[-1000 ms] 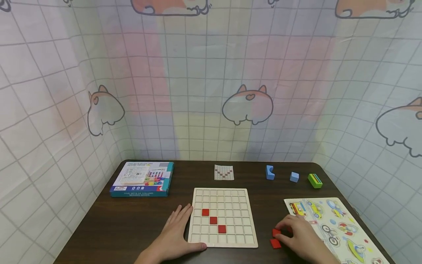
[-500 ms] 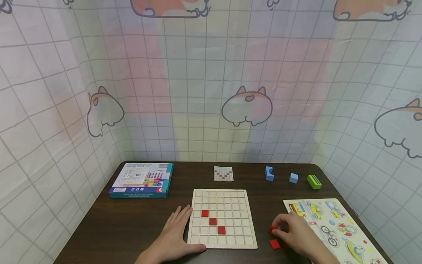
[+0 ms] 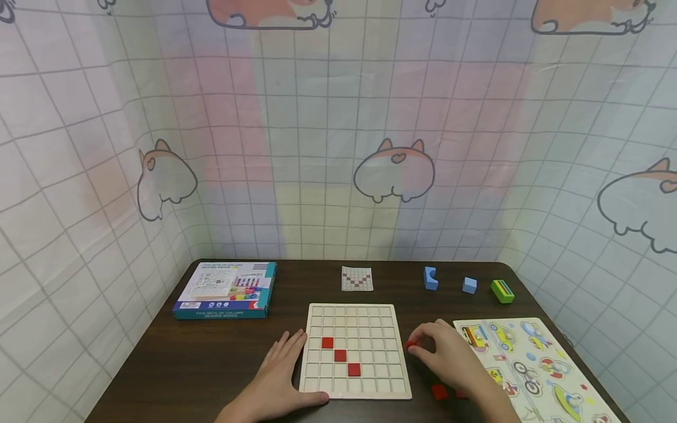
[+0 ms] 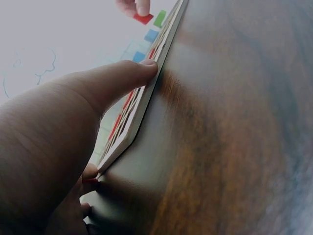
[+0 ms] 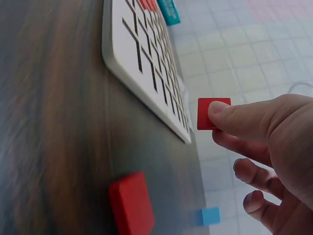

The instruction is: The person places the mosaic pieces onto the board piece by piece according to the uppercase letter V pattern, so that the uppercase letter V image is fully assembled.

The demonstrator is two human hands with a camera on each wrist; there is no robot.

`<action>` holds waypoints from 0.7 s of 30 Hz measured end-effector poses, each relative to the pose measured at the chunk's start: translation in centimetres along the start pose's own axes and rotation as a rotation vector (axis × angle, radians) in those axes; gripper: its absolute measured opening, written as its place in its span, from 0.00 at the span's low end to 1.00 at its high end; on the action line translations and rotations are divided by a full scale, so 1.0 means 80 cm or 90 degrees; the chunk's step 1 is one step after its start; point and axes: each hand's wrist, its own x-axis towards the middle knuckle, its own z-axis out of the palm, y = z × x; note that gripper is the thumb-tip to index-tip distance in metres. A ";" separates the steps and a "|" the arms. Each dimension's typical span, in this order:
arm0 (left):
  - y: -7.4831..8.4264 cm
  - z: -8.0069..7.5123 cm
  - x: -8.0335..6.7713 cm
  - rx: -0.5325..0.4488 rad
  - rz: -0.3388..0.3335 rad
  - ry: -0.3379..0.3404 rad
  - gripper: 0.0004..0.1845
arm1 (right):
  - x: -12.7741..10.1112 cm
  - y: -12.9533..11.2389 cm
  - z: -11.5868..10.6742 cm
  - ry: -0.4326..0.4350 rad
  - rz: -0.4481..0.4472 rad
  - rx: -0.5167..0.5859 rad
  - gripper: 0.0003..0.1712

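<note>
A pale wooden grid board [image 3: 375, 339] lies on the dark table, with three red square tiles set in its cells on a diagonal. My left hand [image 3: 277, 376] rests along its left side, fingers spread at the left edge and thumb on the front-left corner. Between thumb and forefinger, my right hand [image 3: 446, 355] pinches a red square tile [image 5: 201, 117], held just right of the board's right edge. Another loose red tile [image 3: 439, 392] lies below that hand, and one more red tile [image 3: 461, 394] is partly hidden by the right wrist.
Behind the board lies a small pattern card [image 3: 357, 279]. A flat box [image 3: 226, 291] sits at the back left. A blue notched block [image 3: 431, 278], a blue cube [image 3: 469, 285] and a green block [image 3: 502, 291] stand at the back right, behind a picture board [image 3: 545, 364].
My right hand has lifted a red tile from beside the others and carried it left and away from me, close to the board. The left hand has stayed in place.
</note>
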 end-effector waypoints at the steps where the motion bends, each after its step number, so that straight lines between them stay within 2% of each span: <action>1: 0.000 0.000 0.000 0.000 0.000 -0.001 0.77 | 0.003 -0.003 0.002 -0.003 -0.003 0.003 0.11; 10: -0.003 0.001 0.001 0.001 0.014 0.007 0.77 | 0.026 -0.026 0.017 -0.005 -0.053 0.035 0.10; 21: 0.001 -0.003 -0.003 -0.006 0.011 0.005 0.76 | 0.052 -0.058 0.046 -0.029 -0.094 0.095 0.06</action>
